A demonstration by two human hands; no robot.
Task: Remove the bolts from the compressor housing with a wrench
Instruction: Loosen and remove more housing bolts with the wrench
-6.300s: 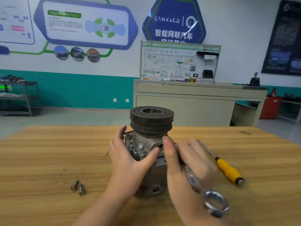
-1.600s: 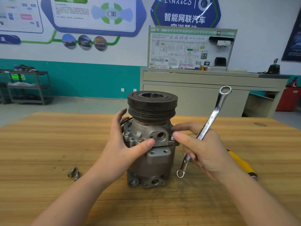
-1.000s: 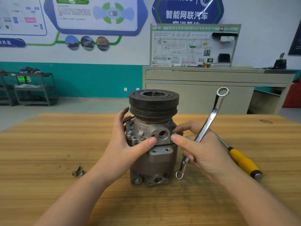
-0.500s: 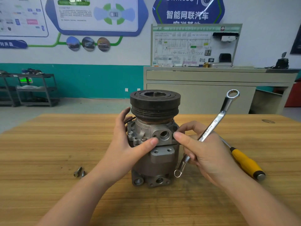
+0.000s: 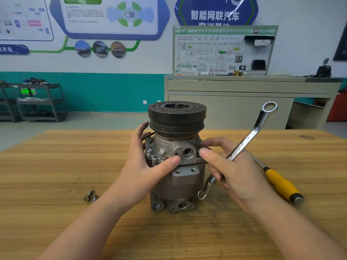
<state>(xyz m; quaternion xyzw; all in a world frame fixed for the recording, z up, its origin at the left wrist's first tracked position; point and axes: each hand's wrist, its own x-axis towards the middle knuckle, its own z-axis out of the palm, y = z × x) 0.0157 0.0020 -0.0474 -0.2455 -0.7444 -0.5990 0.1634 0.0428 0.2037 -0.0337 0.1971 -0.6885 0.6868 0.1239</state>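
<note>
A grey metal compressor (image 5: 176, 166) with a dark pulley on top stands upright on the wooden table (image 5: 56, 166). My left hand (image 5: 148, 166) grips its housing from the left, thumb across the front. Bolts (image 5: 149, 152) still sit in the housing's left flange. My right hand (image 5: 231, 169) holds a silver ring wrench (image 5: 249, 139) in its curled fingers, ring end up to the right. Its thumb and forefinger pinch at something on the housing's right flange; what they hold is hidden. Two removed bolts (image 5: 90, 196) lie on the table to the left.
A yellow-handled screwdriver (image 5: 279, 182) lies on the table to the right of my right hand. Beyond the table stand a beige cabinet (image 5: 244, 98) with a wiring board and a metal shelf cart (image 5: 37, 102) at the left wall.
Earlier the wrench pointed down toward me; now its ring end points up and right and has tilted further right. My right fingertips stay at the right flange. The left hand keeps its grip.
</note>
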